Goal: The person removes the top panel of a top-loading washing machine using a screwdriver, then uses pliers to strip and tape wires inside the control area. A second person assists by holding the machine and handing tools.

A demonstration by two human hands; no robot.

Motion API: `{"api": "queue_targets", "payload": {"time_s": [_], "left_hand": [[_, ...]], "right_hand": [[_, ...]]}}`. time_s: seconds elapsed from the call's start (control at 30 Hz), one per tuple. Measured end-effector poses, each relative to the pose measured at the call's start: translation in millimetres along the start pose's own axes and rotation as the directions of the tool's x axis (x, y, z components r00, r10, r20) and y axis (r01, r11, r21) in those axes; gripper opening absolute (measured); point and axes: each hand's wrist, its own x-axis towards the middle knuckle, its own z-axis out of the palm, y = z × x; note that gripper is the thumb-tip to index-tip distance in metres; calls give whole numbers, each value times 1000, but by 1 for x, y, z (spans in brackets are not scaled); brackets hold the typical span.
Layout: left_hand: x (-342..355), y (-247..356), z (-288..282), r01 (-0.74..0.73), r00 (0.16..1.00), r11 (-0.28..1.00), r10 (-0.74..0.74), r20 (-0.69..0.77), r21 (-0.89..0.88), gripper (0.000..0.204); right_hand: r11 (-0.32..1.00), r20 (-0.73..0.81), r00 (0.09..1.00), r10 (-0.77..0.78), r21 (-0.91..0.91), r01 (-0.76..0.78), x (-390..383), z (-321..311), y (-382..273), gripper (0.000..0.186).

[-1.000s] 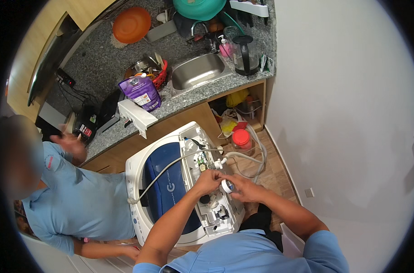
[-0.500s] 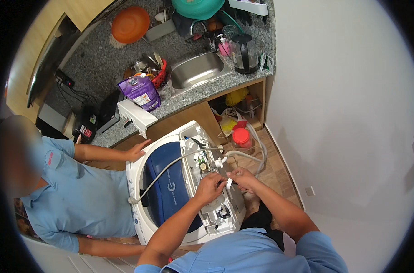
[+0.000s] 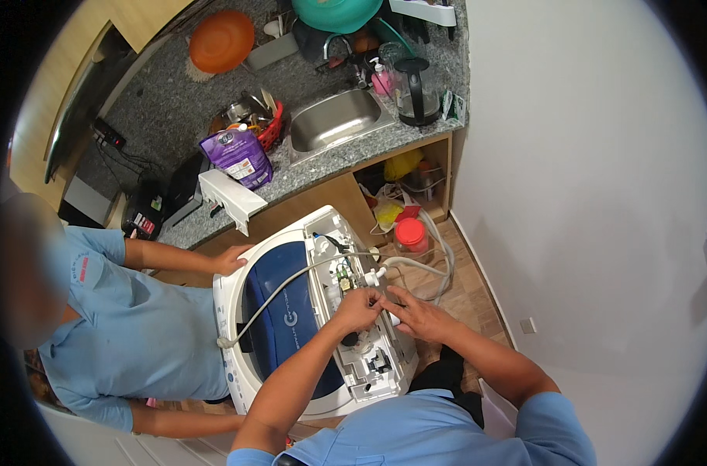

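Note:
A top-loading washing machine (image 3: 225, 326) with a blue lid (image 3: 280, 326) stands before me, its rear panel compartment (image 3: 361, 361) uncovered, showing wiring and valve parts. Over that compartment's back edge my two hands meet. My left hand (image 3: 360, 309) is closed in a pinch, and what its fingertips hold is too small to make out. My right hand (image 3: 417, 315) touches those fingertips with its fingers partly stretched. A small white piece (image 3: 395, 319) shows under its palm, mostly covered. A grey hose (image 3: 291, 281) lies across the lid, and a white inlet valve (image 3: 375, 276) sits just beyond my hands.
A co-worker in a blue shirt (image 3: 144, 311) holds the machine's left side. Beyond it runs a granite counter with a sink (image 3: 338, 124), a purple bag (image 3: 237, 159) and a white panel (image 3: 233, 200). A red-lidded jar (image 3: 412, 233) and hoses (image 3: 447, 264) lie on the floor.
My hands have come closer together. The white piece, which showed between them, is now mostly covered by my right hand, whose fingers have opened out somewhat.

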Motion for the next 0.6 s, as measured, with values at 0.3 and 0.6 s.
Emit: {"api": "queue_targets", "payload": {"time_s": [0.3, 0.6], "left_hand": [[6, -9, -4, -6, 1000, 987, 10, 27, -162, 21], [-7, -10, 8, -180, 979, 982, 173, -106, -57, 15]], "right_hand": [[989, -115, 990, -81, -131, 66, 3, 2, 7, 77], [917, -428, 841, 332, 357, -180, 16, 5, 2, 52]]}}
